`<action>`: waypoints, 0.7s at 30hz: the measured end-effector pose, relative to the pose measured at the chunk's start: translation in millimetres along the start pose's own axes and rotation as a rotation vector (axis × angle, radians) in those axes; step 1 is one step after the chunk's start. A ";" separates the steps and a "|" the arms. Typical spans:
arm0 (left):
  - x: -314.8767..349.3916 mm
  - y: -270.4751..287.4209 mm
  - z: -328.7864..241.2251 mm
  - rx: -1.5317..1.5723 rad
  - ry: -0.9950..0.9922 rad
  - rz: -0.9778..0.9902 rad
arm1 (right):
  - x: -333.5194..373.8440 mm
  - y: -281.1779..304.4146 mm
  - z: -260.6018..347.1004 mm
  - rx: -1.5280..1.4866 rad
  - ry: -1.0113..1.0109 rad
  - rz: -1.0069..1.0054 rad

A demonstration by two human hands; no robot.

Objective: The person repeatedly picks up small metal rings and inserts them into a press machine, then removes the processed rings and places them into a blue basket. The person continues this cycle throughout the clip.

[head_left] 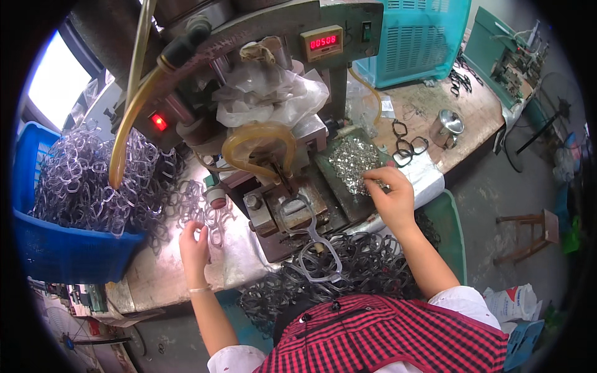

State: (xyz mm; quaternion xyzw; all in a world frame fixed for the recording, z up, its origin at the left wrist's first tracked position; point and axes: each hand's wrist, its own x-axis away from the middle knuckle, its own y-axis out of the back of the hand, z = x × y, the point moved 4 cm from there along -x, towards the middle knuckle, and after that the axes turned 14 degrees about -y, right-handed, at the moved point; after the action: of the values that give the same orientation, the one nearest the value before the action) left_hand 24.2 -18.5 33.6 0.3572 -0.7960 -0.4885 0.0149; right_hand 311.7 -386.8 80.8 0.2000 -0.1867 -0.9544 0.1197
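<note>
My right hand (394, 198) reaches over a dark tray (350, 207) to a heap of small shiny metal pieces (353, 163). Its thumb and forefinger are pinched together at the heap's edge; what lies between them is too small to make out. My left hand (194, 252) is at the table's left part, beside loose clear spectacle frames (214, 217). Its thumb and forefinger curve apart, with nothing plainly held. Between my hands, a pale translucent spectacle frame (314, 239) rests with one rim on the metal fixture (296, 214) of a press; neither hand touches it.
At left, a blue basket (74, 248) overflows with clear frames. Dark frames (360, 261) pile up in front of my apron, by a green bin (456, 233). The press (273, 37) carries a yellowish hose (127, 127). A metal cup (448, 127) and a teal crate (416, 46) stand right.
</note>
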 end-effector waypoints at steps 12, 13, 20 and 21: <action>35.1 -37.9 -25.2 0.873 0.282 -0.371 | 0.0 -74.8 75.9 -0.578 -0.186 0.367; 34.9 -35.1 -32.8 0.915 0.246 -0.431 | 2.1 -77.2 77.9 -0.639 -0.195 0.376; 11.3 50.4 -183.0 0.752 -0.671 -0.749 | 5.2 -76.4 91.3 -0.794 -0.319 0.445; 16.6 63.7 -194.4 0.575 -0.781 -0.694 | 6.4 -74.4 93.2 -0.821 -0.333 0.433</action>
State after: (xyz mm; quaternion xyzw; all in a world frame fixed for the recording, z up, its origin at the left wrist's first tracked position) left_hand 49.0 -160.2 179.9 0.3799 -0.6797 -0.3249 -0.5367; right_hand 254.8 -292.9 127.9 -0.0625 0.1511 -0.9213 0.3529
